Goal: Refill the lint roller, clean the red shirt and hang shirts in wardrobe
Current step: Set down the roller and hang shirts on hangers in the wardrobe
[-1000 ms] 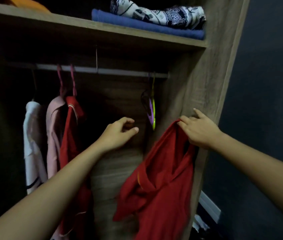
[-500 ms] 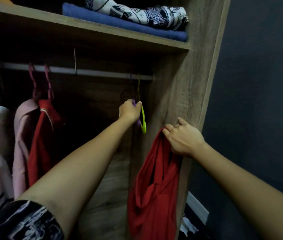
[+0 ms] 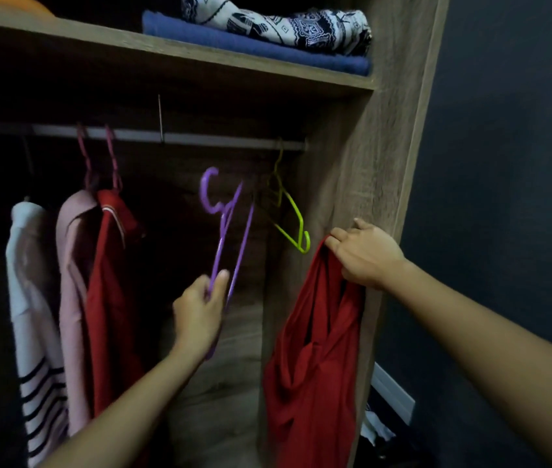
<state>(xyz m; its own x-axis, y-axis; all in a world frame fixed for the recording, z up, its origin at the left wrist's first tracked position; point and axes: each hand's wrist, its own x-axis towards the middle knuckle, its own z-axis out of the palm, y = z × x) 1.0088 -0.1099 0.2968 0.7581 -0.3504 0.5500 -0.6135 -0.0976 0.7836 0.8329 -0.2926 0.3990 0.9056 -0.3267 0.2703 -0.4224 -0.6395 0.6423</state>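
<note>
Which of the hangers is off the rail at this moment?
The purple hanger, held in the left hand. The yellow-green hanger and the pink hangers hang on the rail.

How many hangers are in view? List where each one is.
At least 5: the purple plastic hanger in the left hand, the yellow-green plastic hanger on the metal rail, two pink hooks and a dim hook far left. More may be hidden.

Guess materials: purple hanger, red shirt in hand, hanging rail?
Purple hanger: looks like glossy moulded plastic, thin uniform rods. Red shirt: soft matte knit, probably cotton blend; drapes in loose folds. Rail: likely metal, pale smooth tube with faint sheen.
</note>
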